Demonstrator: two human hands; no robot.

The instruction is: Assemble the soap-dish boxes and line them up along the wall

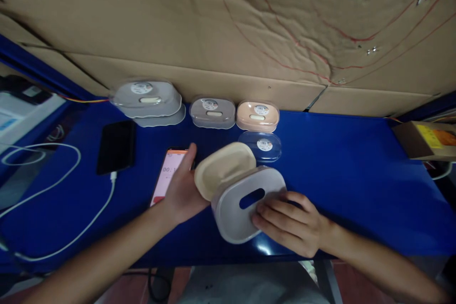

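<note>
My right hand (290,223) holds a grey oval shell (235,218) with a slot-shaped opening, its fingers inside the shell and on its right side. Against the shell's upper left leans a cream oval piece (223,166), tilted over the blue table. My left hand (185,192) is beside the cream piece, thumb raised and spread; its other fingers are hidden behind the pieces, so its hold is unclear. Just beyond the cream piece lies a clear oval lid (261,146) with a round white sticker.
Along the cardboard wall (160,19) stand stacked grey boxes (153,104), a single grey box (213,121) and a peach box (258,123). A lit phone (167,171), a black device (117,147) with a white cable, and a cardboard box (409,140) also rest on the blue table (338,161).
</note>
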